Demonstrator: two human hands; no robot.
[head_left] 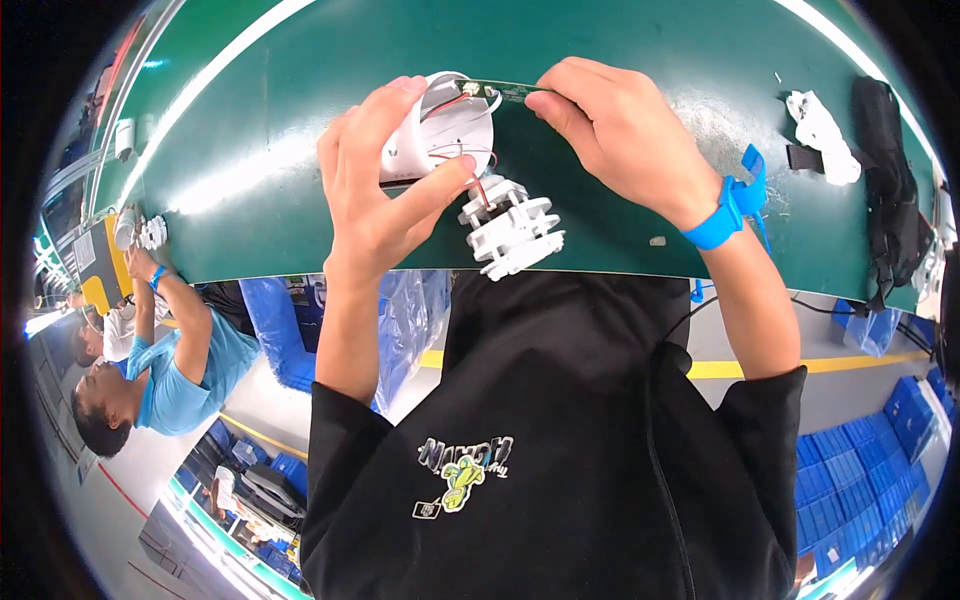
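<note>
at twelve o'clock, left hand (372, 195) clasps the white cup (465, 135), right hand (628, 142) pinches the green board (513, 92); thin wires (481, 188) reach the white part (512, 232) at the cup's five o'clock, and a tug could snap them.

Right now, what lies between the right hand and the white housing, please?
In the head view, a green circuit board lies between the right hand and the white housing.
</note>
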